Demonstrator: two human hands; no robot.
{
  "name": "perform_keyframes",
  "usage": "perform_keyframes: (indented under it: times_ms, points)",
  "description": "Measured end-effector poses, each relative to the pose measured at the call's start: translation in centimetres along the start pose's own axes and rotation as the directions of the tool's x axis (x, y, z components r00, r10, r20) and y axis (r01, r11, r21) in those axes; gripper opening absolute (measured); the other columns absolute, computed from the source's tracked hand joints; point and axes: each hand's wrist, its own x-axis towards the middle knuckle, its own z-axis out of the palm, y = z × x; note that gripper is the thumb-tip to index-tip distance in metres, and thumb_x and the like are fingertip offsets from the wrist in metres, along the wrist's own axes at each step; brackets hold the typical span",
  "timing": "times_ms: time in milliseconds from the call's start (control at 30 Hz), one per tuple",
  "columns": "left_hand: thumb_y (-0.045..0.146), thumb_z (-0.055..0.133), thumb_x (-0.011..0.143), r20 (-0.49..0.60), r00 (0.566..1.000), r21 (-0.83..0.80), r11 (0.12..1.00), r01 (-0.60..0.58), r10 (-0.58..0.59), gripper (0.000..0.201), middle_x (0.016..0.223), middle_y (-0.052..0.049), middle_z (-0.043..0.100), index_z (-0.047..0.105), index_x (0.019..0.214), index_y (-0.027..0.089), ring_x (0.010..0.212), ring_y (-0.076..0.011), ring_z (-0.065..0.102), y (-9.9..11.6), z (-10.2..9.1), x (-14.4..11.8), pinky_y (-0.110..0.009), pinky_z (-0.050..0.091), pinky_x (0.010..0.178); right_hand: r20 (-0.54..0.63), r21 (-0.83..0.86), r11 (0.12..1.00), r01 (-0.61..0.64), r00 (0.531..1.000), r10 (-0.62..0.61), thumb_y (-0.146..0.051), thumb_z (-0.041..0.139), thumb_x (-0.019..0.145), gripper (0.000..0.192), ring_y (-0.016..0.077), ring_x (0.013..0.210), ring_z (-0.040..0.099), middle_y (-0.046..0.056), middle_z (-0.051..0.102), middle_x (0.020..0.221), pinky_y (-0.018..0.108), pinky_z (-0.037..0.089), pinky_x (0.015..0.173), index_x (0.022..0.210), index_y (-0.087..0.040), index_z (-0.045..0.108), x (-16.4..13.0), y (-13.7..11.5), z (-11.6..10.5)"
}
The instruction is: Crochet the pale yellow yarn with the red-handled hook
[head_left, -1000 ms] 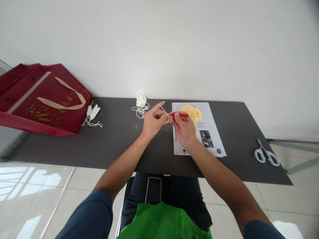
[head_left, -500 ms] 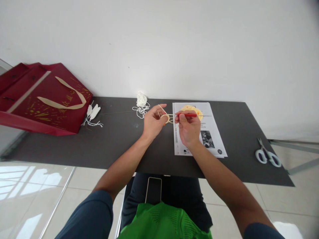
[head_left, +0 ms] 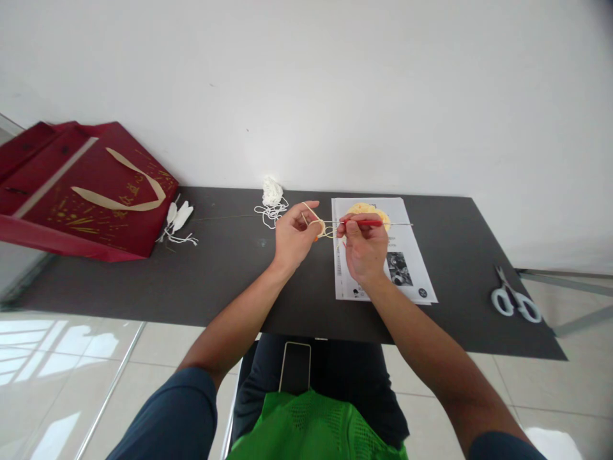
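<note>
My right hand [head_left: 366,249] is closed around the red handle of a crochet hook [head_left: 370,223], whose thin metal shaft points left toward the yarn. Between the thumb and fingers of my left hand [head_left: 294,237] is a small cream crochet piece [head_left: 322,227], partly hidden by the thumb. Cream yarn is stretched over my raised left index finger, and a loop of it spans toward my right hand. Something small and orange shows under the left thumb. Under the right hand lie printed sheets [head_left: 412,281] with a yellow picture or piece at the top, partly covered.
A tangled ball of white yarn [head_left: 272,191] lies by the wall. On the left stands a red gift bag [head_left: 96,191], with white tasselled pieces [head_left: 179,217] beside it. Scissors [head_left: 513,297] rest near the table's right end. A phone [head_left: 295,366] lies on my lap.
My right hand and the crochet hook have shifted slightly right, showing more metal shaft between the handle and the crochet piece. My left hand stays almost still.
</note>
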Motion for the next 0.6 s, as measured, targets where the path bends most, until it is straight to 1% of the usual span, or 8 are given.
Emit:
perform_keyframes:
  times_ms: [233, 400, 533, 600]
  points:
    - [0.017, 0.072, 0.071, -0.022, 0.999, 0.023, 0.999, -0.028, 0.029, 0.038, 0.073, 0.003, 0.063, 0.070, 0.109, 0.020, 0.058, -0.0084, 0.052, -0.2, 0.0, 0.0, -0.023, 0.041, 0.053, -0.008, -0.072, 0.996, 0.056, 0.998, -0.057, -0.032, 0.080, 0.083, 0.015, 0.0118, 0.069, 0.067, -0.002, 0.073, 0.091, 0.031, 0.059, 0.066, 0.087, -0.028, 0.067, -0.4, -0.4, 0.2]
    - [0.017, 0.071, 0.073, -0.069, 0.997, 0.063, 0.997, -0.035, 0.039, 0.033, 0.075, 0.003, 0.064, 0.070, 0.105, 0.020, 0.057, -0.0080, 0.052, -0.3, -0.1, 0.0, -0.022, 0.043, 0.053, -0.007, -0.114, 0.987, 0.113, 0.993, -0.115, -0.030, 0.081, 0.083, 0.010, 0.0142, 0.071, 0.071, -0.001, 0.076, 0.092, 0.034, 0.062, 0.067, 0.087, -0.029, 0.072, -0.9, -0.5, 0.4]
    - [0.019, 0.072, 0.074, -0.118, 0.992, 0.099, 0.994, -0.033, 0.045, 0.032, 0.075, 0.003, 0.066, 0.071, 0.105, 0.021, 0.057, -0.0087, 0.054, -0.4, -0.1, 0.0, -0.023, 0.045, 0.054, 0.035, -0.191, 0.965, 0.178, 0.984, -0.174, -0.028, 0.080, 0.084, 0.007, 0.0164, 0.074, 0.073, -0.001, 0.079, 0.096, 0.038, 0.065, 0.071, 0.088, -0.031, 0.076, -1.4, -0.2, 0.2]
    - [0.020, 0.074, 0.074, -0.143, 0.989, 0.103, 0.994, -0.032, 0.047, 0.031, 0.076, 0.003, 0.067, 0.071, 0.105, 0.020, 0.057, -0.0090, 0.055, -0.4, -0.1, 0.0, -0.023, 0.046, 0.055, 0.080, -0.244, 0.943, 0.226, 0.974, -0.213, -0.025, 0.078, 0.085, 0.010, 0.0184, 0.079, 0.075, 0.000, 0.081, 0.098, 0.040, 0.065, 0.075, 0.090, -0.033, 0.078, -1.5, -0.1, 0.0]
